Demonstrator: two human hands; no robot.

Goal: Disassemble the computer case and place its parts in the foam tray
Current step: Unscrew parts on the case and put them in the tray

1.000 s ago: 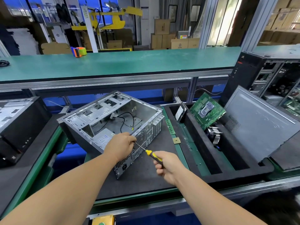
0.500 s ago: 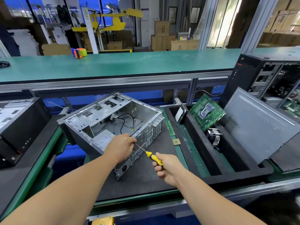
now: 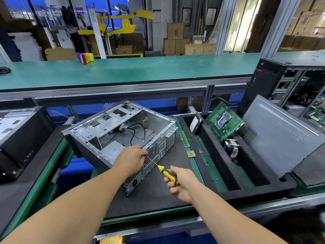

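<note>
Screwdriver with yellow-and-black handle (image 3: pixel 168 175) gripped in right hand (image 3: pixel 182 184), fingers curled round the handle, thin steel shaft running up toward eleven o'clock from the grip. Tip hidden under left hand (image 3: pixel 131 158), so contact with any screw could not be confirmed. Open grey sheet-metal computer case (image 3: pixel 123 136) lying on its side on dark foam mat (image 3: pixel 158 196), perforated rear panel facing the viewer, long axis stretched from about seven o'clock to one o'clock. Left hand settled on the case's near top edge, fingers curled over the rim close to the vent grille (apparently steadying the shaft or the panel; exact pinch not visible). Case lay at eleven o'clock from the right grip, with the left hand the nearer one, touching it. Grey power-supply box with white label (image 3: pixel 112 152) remained inside the case, just beyond the left hand, judged to be the part under removal. Right forearm reached in from five o'clock, wrist bent slightly inward; left forearm came from seven o'clock, wrist level. Black foam tray (image 3: pixel 233 187) sat at three o'clock of the case, holding green motherboard (image 3: pixel 223 122) propped upright and finned silver heatsink (image 3: pixel 232 148) just beside it. Loosening along the shaft's line would probably come next.
</note>
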